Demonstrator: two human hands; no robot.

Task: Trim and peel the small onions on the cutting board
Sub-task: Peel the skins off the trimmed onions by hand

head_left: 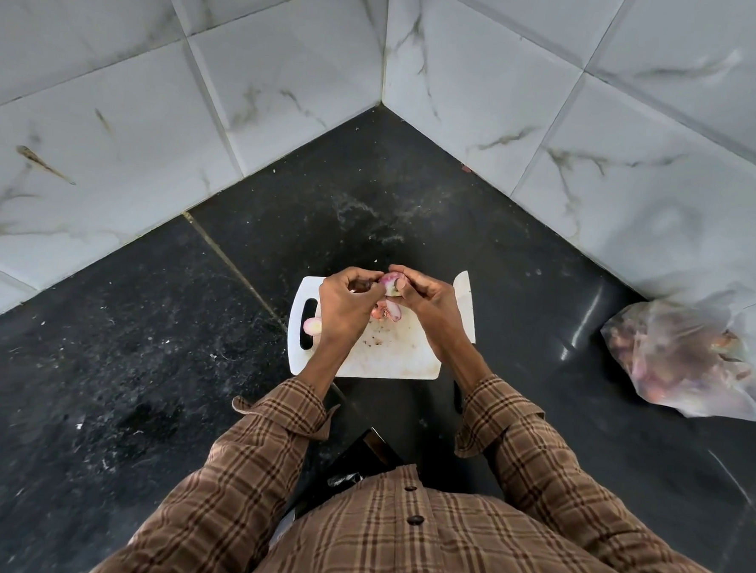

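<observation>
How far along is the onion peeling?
One peeled onion lies on the board by its handle slot. Both hands hold another onion, peeling it. Peels lie beneath. The bag seems to hold more.

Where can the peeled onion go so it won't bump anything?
The near edge of the cutting board, between the wrists, shows bare room. So does the black counter left of the board. It's crowded mid-board by the onion peels and near the handle slot by an onion piece.
</observation>
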